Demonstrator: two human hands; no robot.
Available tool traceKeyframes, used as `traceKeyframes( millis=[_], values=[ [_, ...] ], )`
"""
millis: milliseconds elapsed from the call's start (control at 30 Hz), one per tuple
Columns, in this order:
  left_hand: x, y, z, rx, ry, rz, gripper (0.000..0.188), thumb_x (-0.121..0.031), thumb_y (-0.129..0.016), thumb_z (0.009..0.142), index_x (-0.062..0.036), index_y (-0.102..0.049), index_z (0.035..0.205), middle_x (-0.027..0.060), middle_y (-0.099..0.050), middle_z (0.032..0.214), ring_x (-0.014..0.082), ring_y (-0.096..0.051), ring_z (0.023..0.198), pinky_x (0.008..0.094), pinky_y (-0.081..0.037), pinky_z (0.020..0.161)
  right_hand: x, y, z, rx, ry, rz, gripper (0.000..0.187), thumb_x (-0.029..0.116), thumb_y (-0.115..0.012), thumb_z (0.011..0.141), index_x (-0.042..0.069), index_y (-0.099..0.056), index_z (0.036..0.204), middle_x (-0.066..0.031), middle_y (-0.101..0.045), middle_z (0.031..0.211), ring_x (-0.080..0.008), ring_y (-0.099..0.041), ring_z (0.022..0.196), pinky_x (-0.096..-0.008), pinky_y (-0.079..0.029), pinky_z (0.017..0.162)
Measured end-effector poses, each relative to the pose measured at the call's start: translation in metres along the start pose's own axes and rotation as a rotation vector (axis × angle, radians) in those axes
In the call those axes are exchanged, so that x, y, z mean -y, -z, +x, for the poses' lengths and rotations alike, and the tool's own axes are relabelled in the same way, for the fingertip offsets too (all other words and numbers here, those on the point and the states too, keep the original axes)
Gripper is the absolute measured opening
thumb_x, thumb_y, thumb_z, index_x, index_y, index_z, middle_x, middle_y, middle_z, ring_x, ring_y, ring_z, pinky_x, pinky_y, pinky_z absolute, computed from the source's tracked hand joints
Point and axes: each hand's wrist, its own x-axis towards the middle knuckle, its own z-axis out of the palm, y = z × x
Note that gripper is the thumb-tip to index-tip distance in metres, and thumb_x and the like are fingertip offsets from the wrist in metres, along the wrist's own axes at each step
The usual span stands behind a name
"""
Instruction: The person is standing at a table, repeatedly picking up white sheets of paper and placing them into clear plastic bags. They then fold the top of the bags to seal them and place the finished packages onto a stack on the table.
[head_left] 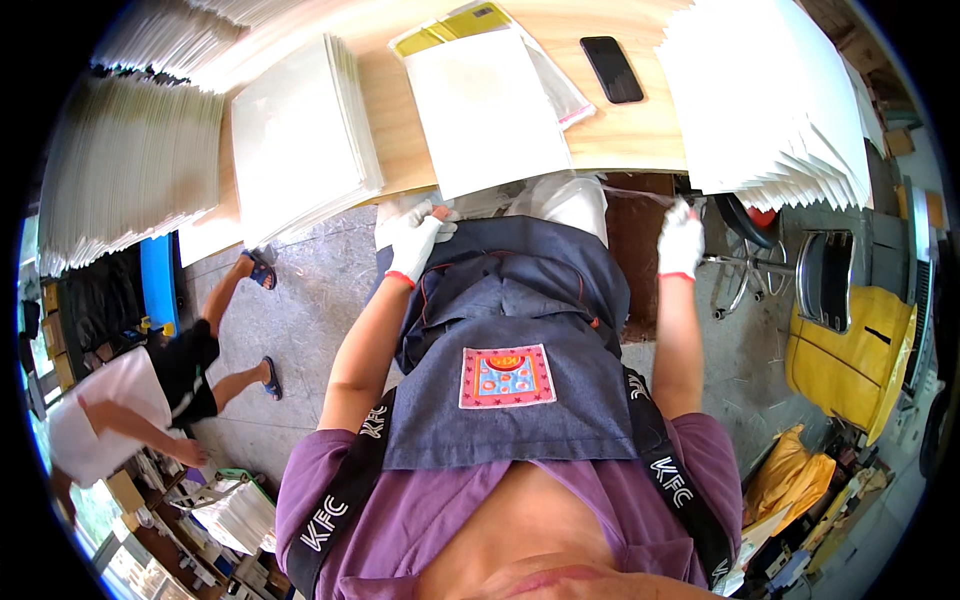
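Both my hands wear white gloves with red cuffs. My left hand [415, 238] is curled over my lap, just below the table edge. Its fingers are bent, and what they hold, if anything, I cannot make out. Out to the right, my right hand [681, 242] pinches a thin clear plastic strip [636, 192] that runs leftward toward my lap. Crumpled clear plastic [500, 202] lies between my knees, partly under the table edge. Ahead of me, a white sheet [485, 112] overlaps a clear plastic sleeve [565, 90] and a yellow packet [450, 30].
White paper stacks stand on the table [390, 160]: one at right [765, 100], one left of centre [298, 130], another at far left [130, 165]. A black phone [611, 70] lies right of the sheet. A person [125, 410] moves at left. A chair [825, 280] stands at right.
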Motion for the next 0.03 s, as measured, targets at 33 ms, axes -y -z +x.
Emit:
traceKeyframes(
  millis=[33],
  values=[
    [0.0344, 0.0202, 0.018, 0.009, -0.079, 0.202, 0.024, -0.021, -0.058, 0.089, 0.0025, -0.063, 0.093, 0.0121, -0.067, 0.09, 0.0146, -0.065, 0.074, 0.024, -0.053, 0.067, 0.0003, 0.0035, 0.0017, 0.004, -0.005, 0.0, 0.017, 0.012, -0.041, 0.09, 0.006, -0.056, 0.086, -0.0051, -0.054, 0.076, -0.0163, -0.051, 0.064, -0.0278, -0.045, 0.058]
  ],
)
